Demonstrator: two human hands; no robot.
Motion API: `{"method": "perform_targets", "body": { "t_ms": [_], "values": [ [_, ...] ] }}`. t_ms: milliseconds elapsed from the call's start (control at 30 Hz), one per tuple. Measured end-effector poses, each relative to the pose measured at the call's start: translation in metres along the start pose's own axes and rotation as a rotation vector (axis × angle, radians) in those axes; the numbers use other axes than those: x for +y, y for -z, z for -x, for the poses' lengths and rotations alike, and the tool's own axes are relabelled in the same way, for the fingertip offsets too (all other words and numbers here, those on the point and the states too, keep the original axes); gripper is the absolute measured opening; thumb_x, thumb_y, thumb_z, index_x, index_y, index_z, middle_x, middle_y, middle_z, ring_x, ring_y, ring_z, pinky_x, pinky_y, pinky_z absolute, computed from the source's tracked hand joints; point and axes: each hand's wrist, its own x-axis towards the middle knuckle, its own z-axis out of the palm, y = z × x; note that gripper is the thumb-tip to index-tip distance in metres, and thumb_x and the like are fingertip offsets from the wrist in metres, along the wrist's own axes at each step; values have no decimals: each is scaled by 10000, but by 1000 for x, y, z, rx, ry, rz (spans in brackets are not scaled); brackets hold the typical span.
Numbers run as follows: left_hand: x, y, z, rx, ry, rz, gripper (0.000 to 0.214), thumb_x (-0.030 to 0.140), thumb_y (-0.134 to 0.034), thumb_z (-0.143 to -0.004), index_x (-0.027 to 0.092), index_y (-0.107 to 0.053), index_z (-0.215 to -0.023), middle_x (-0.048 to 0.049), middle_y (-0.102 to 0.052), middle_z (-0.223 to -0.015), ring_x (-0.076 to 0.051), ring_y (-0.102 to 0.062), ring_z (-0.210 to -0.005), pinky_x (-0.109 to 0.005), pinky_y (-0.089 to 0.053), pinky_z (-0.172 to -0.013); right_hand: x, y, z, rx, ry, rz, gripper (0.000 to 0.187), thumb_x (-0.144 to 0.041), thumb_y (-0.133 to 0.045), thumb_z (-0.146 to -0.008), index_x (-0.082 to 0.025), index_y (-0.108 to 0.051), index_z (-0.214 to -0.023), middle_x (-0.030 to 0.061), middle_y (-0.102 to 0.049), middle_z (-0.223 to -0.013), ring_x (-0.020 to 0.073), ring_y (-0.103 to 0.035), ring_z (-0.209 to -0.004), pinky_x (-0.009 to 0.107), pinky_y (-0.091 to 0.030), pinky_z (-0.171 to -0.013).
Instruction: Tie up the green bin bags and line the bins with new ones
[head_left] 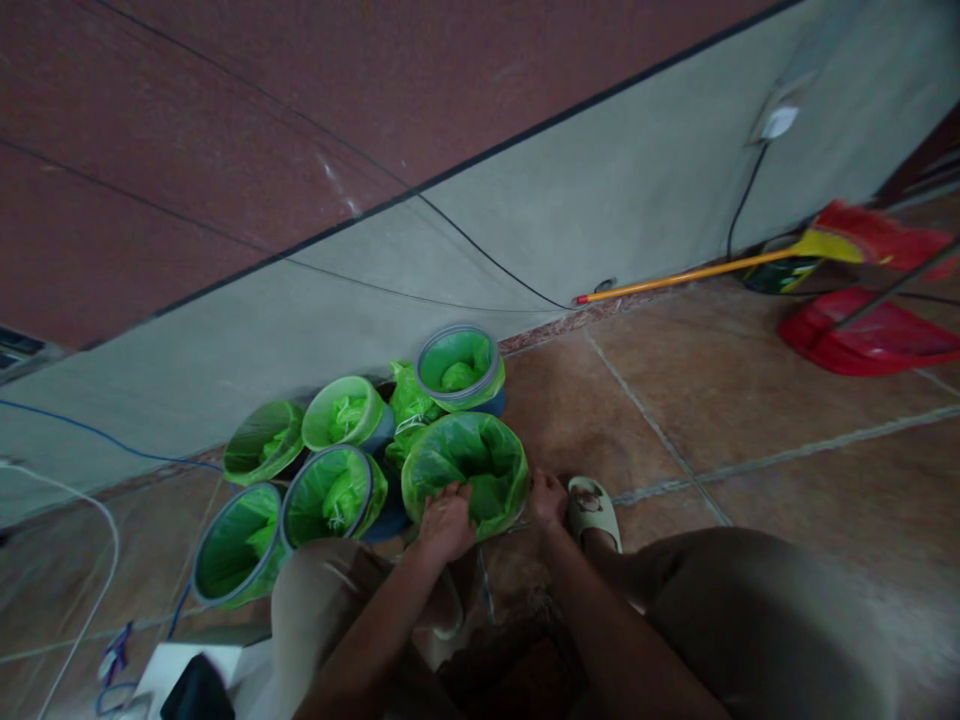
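Note:
Directly in front of me, a bin is lined with a green trash bag, its mouth spread wide. My left hand reaches over the near-left rim, fingers bent over the bag's edge. At the bag's right side is my right hand, its fingers curled together in a pinch; whatever lies between them is hidden. Behind this bin stands a grey-rimmed bin with a green liner and a crumpled green bundle inside. A tied green bag is wedged to its left.
Several more green-lined bins cluster at the left along the wall. A red dustpan and a yellow-handled broom lie on the tiled floor at the right. Cables hang on the wall; a white box sits at lower left.

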Motion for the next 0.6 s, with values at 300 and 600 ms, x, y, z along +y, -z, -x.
{"method": "perform_targets", "body": {
  "t_ms": [300, 600],
  "values": [
    [15, -77, -12, -95, 62, -18, 291, 68, -581, -778, 89, -629, -1064, -234, -668, -1040, -398, -617, -1079, -488, -424, -1019, -12, -12, 8, -75, 154, 163, 235, -305, -556, -753, -190, -723, -872, 71, -736, -865, 227, -656, -846, 296, -470, -783],
    [5, -72, -7, -167, -45, -274, 296, 82, -393, -883, 83, -655, -1021, -192, -691, -1023, -325, -636, -1050, -507, -375, -1066, -11, -13, 18, -83, 242, 526, 248, -150, -591, -672, -142, -692, -898, 118, -727, -902, 240, -664, -855, 270, -463, -745]
  ]
}}
